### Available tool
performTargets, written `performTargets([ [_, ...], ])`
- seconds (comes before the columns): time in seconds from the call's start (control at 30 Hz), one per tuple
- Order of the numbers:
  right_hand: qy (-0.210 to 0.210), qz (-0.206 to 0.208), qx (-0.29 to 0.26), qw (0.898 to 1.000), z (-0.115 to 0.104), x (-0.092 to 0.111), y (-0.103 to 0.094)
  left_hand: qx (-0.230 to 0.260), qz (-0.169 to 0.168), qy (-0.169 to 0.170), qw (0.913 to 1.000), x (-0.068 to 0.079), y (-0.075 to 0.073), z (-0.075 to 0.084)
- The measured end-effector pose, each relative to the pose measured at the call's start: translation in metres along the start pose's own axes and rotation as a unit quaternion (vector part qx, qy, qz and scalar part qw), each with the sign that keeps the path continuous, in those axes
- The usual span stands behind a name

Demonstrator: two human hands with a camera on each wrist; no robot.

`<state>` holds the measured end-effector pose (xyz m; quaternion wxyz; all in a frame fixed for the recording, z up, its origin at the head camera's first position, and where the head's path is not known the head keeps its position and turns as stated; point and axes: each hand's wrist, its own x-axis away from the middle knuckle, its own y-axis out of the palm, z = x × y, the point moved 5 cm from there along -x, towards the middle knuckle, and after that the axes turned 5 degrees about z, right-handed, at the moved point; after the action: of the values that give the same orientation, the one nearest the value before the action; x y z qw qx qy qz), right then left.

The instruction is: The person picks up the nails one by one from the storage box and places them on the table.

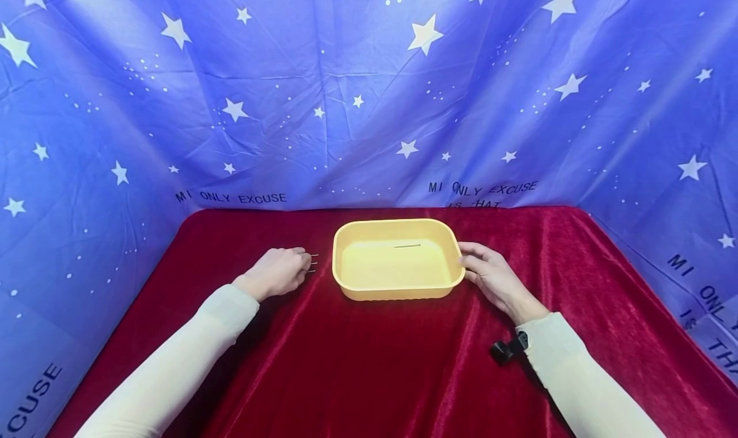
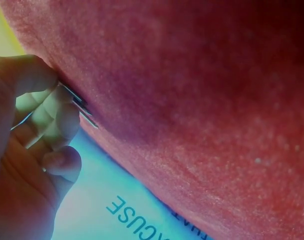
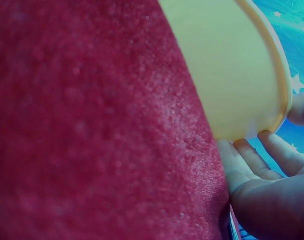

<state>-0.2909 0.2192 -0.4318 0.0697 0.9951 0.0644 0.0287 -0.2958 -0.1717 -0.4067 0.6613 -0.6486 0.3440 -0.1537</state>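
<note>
My left hand (image 1: pixel 278 273), left of the yellow tray, pinches thin metal nails (image 2: pixel 77 102) between thumb and fingers. Three of their ends stick out toward the tray in the head view; the rest is partly hidden by the fingers. The yellow tray (image 1: pixel 398 293) is a shallow, rounded rectangle on the red cloth. One thin nail (image 1: pixel 407 246) lies on its floor, toward the back right. At the tray's right end, my right hand (image 1: pixel 494 280) touches the outer wall with fairly straight fingers (image 3: pixel 254 157). That hand holds nothing else.
Red velvet cloth (image 1: pixel 369 367) covers the table around the tray. A blue star-printed curtain (image 1: pixel 323 92) with lettering rises behind the table and along both sides. On the right cuff sits a small black device (image 1: pixel 508 348).
</note>
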Motion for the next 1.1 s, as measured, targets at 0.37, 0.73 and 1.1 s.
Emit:
performTargets([
  [0.37,0.004,0.002,0.007,1.0,0.0,-0.001,0.0,0.014,-0.002,-0.008,0.9999,-0.001,-0.007,-0.001],
  [0.73,0.003,-0.001,0.005,1.0,0.0,-0.001,0.0,0.046,0.043,0.003,0.998,-0.007,-0.019,0.002],
  [1.1,-0.001,0.0,0.002,1.0,0.0,0.0,0.0,0.068,0.035,-0.016,0.997,-0.025,-0.038,0.005],
])
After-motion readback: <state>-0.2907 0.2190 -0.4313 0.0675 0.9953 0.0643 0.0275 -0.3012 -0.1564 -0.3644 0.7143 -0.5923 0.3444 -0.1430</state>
